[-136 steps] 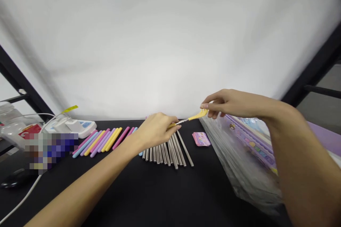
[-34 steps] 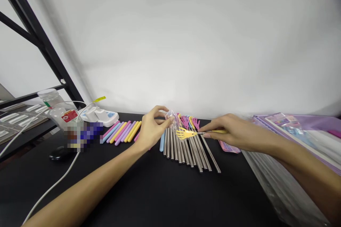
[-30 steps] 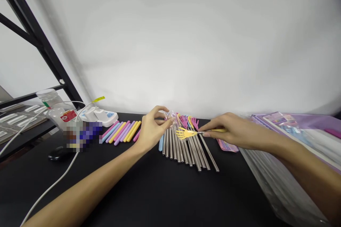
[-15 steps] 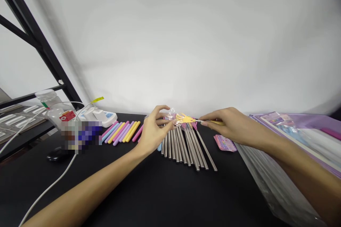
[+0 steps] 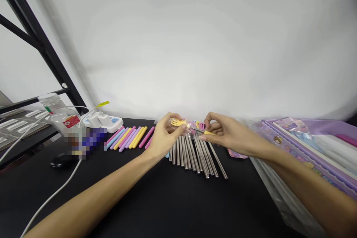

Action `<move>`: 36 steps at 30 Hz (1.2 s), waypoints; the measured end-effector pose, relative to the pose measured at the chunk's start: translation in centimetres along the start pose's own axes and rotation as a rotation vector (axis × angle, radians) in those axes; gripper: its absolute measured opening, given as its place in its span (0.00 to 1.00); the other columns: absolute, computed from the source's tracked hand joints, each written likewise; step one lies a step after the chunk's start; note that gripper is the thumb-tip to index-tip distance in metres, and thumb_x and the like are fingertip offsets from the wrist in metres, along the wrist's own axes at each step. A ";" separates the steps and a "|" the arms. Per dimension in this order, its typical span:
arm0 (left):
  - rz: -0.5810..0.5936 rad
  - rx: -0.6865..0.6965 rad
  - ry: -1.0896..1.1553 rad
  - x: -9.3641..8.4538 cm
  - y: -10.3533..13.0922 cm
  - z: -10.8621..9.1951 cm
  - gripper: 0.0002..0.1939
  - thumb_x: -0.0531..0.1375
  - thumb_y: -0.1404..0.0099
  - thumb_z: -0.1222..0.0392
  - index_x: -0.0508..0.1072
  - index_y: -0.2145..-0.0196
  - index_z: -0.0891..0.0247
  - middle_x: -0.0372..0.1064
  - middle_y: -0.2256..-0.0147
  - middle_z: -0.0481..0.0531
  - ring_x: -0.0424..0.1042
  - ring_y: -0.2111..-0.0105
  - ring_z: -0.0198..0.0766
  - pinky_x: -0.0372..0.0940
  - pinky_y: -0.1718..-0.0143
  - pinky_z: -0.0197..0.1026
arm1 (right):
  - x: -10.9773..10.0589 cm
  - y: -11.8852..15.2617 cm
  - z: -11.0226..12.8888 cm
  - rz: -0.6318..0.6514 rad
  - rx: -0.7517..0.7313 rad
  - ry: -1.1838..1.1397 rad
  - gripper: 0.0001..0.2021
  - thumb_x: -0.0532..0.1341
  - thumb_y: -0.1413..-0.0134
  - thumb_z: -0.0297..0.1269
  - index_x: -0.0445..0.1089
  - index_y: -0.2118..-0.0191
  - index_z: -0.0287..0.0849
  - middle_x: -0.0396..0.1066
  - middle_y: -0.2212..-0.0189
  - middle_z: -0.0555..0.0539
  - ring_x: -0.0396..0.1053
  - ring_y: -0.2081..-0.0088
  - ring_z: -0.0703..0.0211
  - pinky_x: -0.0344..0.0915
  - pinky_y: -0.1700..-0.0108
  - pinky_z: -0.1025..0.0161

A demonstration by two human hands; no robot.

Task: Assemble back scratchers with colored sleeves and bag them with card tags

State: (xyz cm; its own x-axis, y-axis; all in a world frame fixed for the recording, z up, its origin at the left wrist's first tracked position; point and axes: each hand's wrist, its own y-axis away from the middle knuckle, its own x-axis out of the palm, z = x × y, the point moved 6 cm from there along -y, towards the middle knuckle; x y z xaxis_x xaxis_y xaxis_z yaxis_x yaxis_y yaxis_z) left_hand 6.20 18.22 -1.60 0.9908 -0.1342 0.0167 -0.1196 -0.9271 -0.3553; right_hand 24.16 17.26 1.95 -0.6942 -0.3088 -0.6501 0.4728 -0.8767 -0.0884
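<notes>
Between my hands is a back scratcher with a yellow hand-shaped head (image 5: pixel 179 122), a thin metal shaft (image 5: pixel 196 129) and a yellow handle end. Clear printed plastic wrap (image 5: pixel 190 125) lies around its head. My left hand (image 5: pixel 165 131) pinches the wrap and the head from the left. My right hand (image 5: pixel 223 130) is closed on the yellow handle (image 5: pixel 209 132), its fingers curled. Just below, several metal rods (image 5: pixel 192 154) lie side by side on the black table (image 5: pixel 178 200); their far ends are partly hidden by my hands.
Several pastel sticks (image 5: pixel 129 138) lie in a row on the left, beside a white power strip (image 5: pixel 107 122), a clear jar (image 5: pixel 58 113) and a black mouse (image 5: pixel 61 161). A white cable crosses there. On the right are a pink card (image 5: pixel 237 154) and a purple box (image 5: pixel 302 156) with plastic bags.
The yellow head has shifted left, farther into my left hand, with the wrap around it. My right hand has moved left, its fingers now more curled at the handle.
</notes>
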 end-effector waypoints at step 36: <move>-0.112 0.057 0.050 -0.3 0.0 0.1 0.18 0.60 0.34 0.49 0.70 0.51 0.59 0.60 0.75 0.44 0.65 0.76 0.30 0.72 0.70 0.36 | 0.4 0.2 -0.8 0.116 0.040 -0.131 0.16 0.66 0.47 0.46 0.66 0.57 0.44 0.78 0.66 0.46 0.76 0.70 0.56 0.73 0.67 0.60</move>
State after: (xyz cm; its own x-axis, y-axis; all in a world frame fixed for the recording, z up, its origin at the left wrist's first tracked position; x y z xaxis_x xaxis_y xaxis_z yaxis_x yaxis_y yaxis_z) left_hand 5.90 18.28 -1.72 0.9932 -0.0491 0.1053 -0.0029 -0.9162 -0.4008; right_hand 24.41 17.23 1.12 -0.7020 -0.4523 -0.5501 0.5342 -0.8453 0.0133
